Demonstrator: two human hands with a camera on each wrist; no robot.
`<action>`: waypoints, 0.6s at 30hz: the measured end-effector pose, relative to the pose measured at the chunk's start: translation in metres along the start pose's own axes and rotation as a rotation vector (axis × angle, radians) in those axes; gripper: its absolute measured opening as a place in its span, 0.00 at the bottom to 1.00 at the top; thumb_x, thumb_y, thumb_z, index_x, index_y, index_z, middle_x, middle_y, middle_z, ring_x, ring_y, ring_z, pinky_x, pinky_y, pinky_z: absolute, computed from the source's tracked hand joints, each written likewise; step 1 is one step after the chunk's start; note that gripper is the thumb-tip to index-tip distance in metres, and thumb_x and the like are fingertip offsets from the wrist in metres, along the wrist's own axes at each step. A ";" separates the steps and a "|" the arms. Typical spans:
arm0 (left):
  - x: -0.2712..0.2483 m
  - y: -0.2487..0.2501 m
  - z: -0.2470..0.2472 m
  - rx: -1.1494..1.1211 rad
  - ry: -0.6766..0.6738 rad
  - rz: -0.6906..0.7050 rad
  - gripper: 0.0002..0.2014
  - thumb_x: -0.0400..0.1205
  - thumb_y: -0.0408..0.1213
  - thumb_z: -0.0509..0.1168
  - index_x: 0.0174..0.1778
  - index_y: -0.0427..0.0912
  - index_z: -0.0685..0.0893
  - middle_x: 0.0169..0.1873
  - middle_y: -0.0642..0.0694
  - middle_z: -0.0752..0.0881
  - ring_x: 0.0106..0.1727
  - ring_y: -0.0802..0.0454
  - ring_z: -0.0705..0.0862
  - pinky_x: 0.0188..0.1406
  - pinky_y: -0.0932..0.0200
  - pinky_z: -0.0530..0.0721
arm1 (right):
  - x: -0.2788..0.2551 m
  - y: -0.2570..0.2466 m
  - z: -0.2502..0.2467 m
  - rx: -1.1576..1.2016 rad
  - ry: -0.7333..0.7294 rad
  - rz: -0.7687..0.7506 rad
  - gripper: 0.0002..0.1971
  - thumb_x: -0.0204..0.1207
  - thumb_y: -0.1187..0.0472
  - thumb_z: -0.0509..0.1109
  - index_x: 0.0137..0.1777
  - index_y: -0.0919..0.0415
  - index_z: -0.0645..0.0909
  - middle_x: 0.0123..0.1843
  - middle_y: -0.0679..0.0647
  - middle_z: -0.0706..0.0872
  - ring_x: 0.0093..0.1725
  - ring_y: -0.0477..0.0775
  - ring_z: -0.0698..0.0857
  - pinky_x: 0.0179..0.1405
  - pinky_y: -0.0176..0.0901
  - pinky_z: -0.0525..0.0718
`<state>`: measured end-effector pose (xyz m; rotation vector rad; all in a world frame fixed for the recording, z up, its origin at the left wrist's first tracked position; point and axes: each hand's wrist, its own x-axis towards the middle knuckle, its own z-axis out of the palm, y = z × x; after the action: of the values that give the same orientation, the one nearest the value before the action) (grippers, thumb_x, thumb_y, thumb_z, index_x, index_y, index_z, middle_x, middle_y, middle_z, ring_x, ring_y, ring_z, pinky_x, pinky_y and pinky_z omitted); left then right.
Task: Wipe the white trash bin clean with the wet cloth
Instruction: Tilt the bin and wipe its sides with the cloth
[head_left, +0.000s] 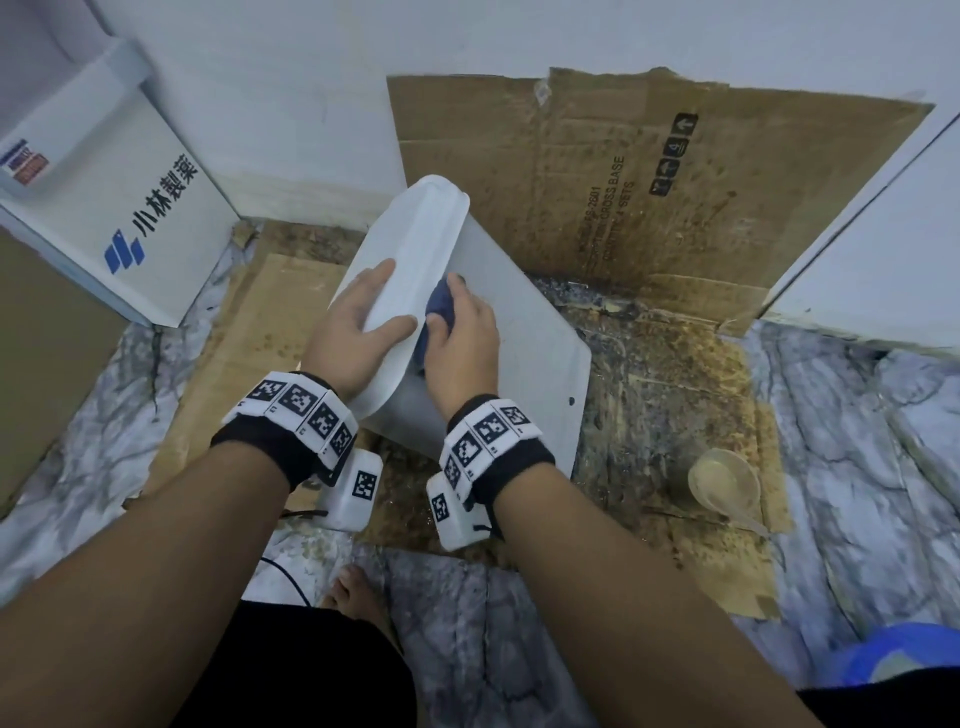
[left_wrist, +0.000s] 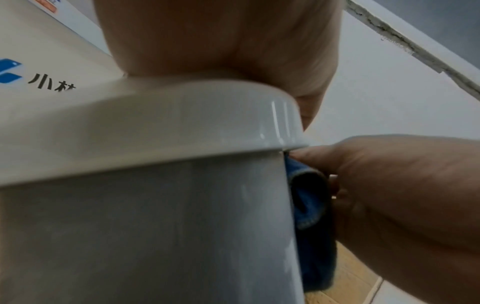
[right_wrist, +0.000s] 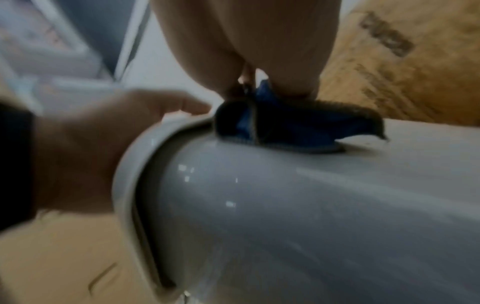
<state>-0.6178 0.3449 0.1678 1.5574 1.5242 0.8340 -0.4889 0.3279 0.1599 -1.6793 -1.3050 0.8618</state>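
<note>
- The white trash bin (head_left: 498, 312) lies tilted on its side on the floor, its lidded top toward the person and its base toward the wall.
- Under it, flattened cardboard (head_left: 675, 395), stained brown and speckled, covers the floor; a second printed cardboard sheet (head_left: 649, 171) leans upright against the white wall (head_left: 311, 78).
- Around the cardboard the floor (head_left: 857, 415) shows grey-white marble veining.
- The left hand (head_left: 358, 332) has its grip clamped over the rim of the lid (head_left: 410, 249), thumb on one face and fingers on the other.
- The right hand (head_left: 462, 332) has its grip bunched round the wet cloth (head_left: 441, 306), dark blue, pressing it against the bin's side just below the lid edge.
- A white box with blue logo and printed characters (head_left: 130, 208) leans at the left.
- A clear plastic spoon (head_left: 727, 488) lies on the cardboard to the right, well apart from the bin.
- A blue object (head_left: 904, 660) sits at the lower right corner; what it is cannot be told.
</note>
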 end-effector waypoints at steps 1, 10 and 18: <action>0.001 0.000 0.000 -0.012 -0.002 -0.004 0.34 0.76 0.50 0.67 0.80 0.59 0.66 0.80 0.59 0.66 0.80 0.59 0.63 0.81 0.45 0.62 | -0.002 0.002 0.002 -0.045 0.002 -0.017 0.25 0.84 0.62 0.60 0.81 0.53 0.63 0.79 0.57 0.67 0.76 0.58 0.67 0.78 0.52 0.65; -0.001 -0.006 -0.006 -0.085 -0.012 -0.051 0.34 0.75 0.50 0.68 0.78 0.64 0.67 0.76 0.69 0.64 0.81 0.62 0.61 0.82 0.45 0.61 | -0.014 0.070 -0.013 -0.230 -0.066 -0.058 0.26 0.85 0.62 0.57 0.82 0.51 0.61 0.81 0.58 0.63 0.76 0.62 0.64 0.79 0.49 0.59; -0.001 -0.010 -0.011 -0.131 0.006 -0.105 0.31 0.75 0.49 0.69 0.75 0.70 0.69 0.78 0.66 0.66 0.79 0.59 0.66 0.80 0.44 0.64 | -0.024 0.162 -0.054 -0.325 -0.100 0.208 0.26 0.86 0.63 0.56 0.82 0.50 0.60 0.84 0.57 0.60 0.81 0.60 0.60 0.81 0.48 0.57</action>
<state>-0.6326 0.3441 0.1647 1.3693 1.5107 0.8619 -0.3802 0.2738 0.0373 -2.0780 -1.4135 0.8995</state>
